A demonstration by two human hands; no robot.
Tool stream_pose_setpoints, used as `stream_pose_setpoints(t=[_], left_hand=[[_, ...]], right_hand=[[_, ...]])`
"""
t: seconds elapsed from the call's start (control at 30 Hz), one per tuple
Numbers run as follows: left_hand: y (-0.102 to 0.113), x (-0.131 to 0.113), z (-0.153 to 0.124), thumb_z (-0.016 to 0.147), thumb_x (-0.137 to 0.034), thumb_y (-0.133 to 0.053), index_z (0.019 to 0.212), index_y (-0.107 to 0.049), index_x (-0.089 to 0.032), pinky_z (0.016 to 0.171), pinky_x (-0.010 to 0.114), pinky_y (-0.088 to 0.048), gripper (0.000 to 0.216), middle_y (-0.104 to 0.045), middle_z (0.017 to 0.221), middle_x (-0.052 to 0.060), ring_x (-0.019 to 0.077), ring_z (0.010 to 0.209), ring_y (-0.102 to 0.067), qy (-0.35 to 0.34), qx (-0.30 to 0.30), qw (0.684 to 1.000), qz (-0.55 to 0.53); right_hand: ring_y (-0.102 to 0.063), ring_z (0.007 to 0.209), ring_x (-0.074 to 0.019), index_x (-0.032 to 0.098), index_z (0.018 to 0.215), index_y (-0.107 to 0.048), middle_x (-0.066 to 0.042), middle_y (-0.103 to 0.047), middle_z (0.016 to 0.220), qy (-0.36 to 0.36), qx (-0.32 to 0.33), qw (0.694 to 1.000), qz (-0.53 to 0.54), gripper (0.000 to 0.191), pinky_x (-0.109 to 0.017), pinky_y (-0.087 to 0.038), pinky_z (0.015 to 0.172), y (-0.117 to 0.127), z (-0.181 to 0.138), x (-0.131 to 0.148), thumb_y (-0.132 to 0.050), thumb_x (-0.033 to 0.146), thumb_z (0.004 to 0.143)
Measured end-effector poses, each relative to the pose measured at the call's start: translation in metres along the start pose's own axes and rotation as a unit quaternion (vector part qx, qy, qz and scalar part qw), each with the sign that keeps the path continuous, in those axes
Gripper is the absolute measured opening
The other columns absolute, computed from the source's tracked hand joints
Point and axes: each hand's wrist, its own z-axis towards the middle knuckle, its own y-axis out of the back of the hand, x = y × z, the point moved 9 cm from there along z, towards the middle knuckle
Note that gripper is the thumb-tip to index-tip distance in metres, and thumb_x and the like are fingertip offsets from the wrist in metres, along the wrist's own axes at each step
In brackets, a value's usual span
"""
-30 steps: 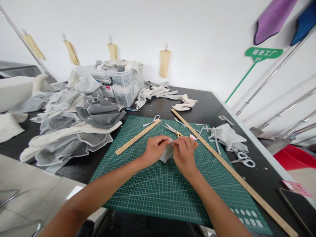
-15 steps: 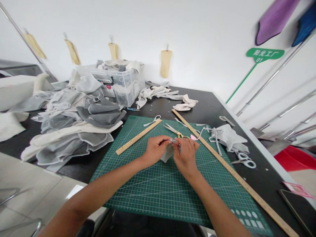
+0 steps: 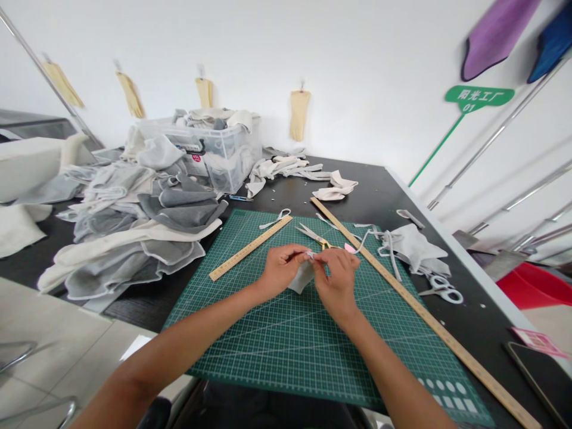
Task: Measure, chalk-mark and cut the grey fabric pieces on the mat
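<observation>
Over the middle of the green cutting mat (image 3: 286,345), my left hand (image 3: 281,271) and my right hand (image 3: 337,280) are both pinched on a small grey fabric piece (image 3: 302,277). The piece hangs between the two hands, its top edge held at the fingertips. Just beyond the hands lie gold-handled scissors (image 3: 315,237) and a small pink item (image 3: 350,248) on the mat. A short wooden ruler (image 3: 250,247) lies to the left of the hands.
A long wooden ruler (image 3: 415,304) runs diagonally along the mat's right side. White-handled scissors (image 3: 440,289) and grey fabric scraps (image 3: 413,247) lie to the right. A big heap of grey and cream cloth (image 3: 134,220) and a clear plastic bin (image 3: 218,152) fill the left and back of the black table.
The hands have stayed in the same place; only the fingers have shifted slightly on the fabric piece's top edge.
</observation>
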Motion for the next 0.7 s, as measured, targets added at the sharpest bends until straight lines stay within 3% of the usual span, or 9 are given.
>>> stream_pose_setpoints(t=[0.2, 0.7], left_hand=[[0.0, 0.004, 0.0, 0.084, -0.022, -0.07, 0.089, -0.079, -0.019, 0.072, 0.026, -0.056, 0.01, -0.078, 0.087, 0.003, 0.0169, 0.079, -0.073, 0.017, -0.001, 1.0, -0.009], [-0.006, 0.021, 0.0, 0.081, -0.032, -0.076, 0.088, -0.079, -0.017, 0.073, 0.027, -0.056, 0.017, -0.078, 0.087, 0.006, 0.0176, 0.078, -0.071, 0.095, 0.002, 0.989, -0.113]], right_hand=[[-0.06, 0.085, -0.0192, 0.023, 0.088, -0.065, 0.0, -0.068, 0.085, -0.016, 0.007, 1.0, 0.022, 0.006, -0.04, -0.033, 0.087, 0.0, 0.002, -0.002, -0.064, 0.024, 0.093], [-0.06, 0.087, -0.0198, 0.029, 0.112, -0.072, -0.002, -0.067, 0.089, 0.046, -0.03, 0.998, -0.015, 0.02, -0.042, -0.036, 0.084, 0.001, -0.004, 0.004, -0.065, 0.02, 0.095]])
